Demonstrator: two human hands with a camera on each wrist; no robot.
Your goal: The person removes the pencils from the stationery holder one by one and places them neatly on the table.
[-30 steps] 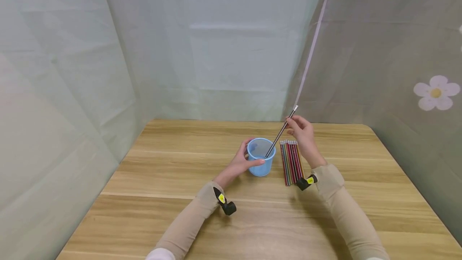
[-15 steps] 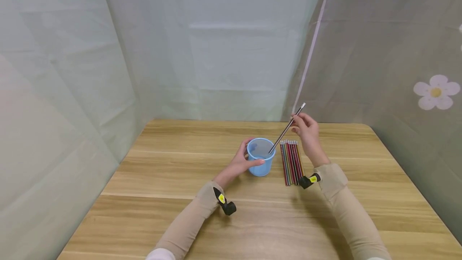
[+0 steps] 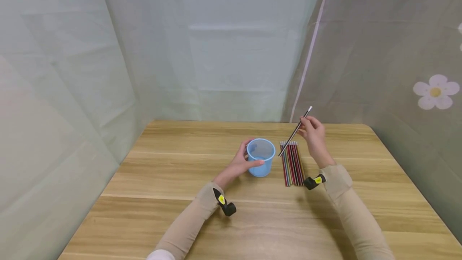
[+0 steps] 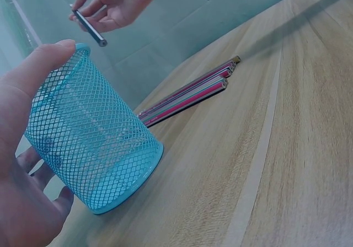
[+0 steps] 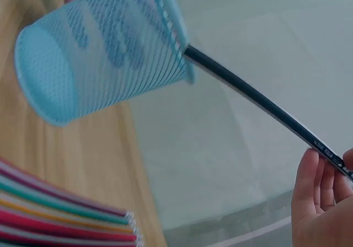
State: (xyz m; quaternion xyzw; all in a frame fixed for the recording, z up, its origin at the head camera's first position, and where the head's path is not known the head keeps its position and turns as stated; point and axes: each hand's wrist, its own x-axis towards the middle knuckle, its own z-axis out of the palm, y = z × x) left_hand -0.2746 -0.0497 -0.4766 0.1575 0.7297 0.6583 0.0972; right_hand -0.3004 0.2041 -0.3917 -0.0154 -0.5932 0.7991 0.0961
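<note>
A blue mesh pencil cup (image 3: 265, 169) stands upright on the table, and nothing shows inside it. My left hand (image 3: 241, 163) grips its side, thumb over the near rim and fingers around the far side. Up to the right, my right hand (image 3: 313, 136) pinches a dark striped pencil (image 3: 295, 131) near its white-tipped upper end. That pencil slants down leftward, its lower end just right of the cup's rim in the head view. Below it lies a row of coloured pencils (image 3: 291, 165) side by side. The left wrist view shows the cup's mesh wall (image 4: 88, 131) close up.
The wooden table (image 3: 162, 171) reaches back to a pale cloth backdrop (image 3: 234, 51). Cloth also hangs at both sides, with a flower print (image 3: 436, 92) on the right. A black wrist camera (image 3: 315, 181) sits near the pencil row.
My right hand has moved right, drawing the pencil's lower end from inside the cup's opening to outside the rim, above the pencil row. The left hand and cup stay in place.
</note>
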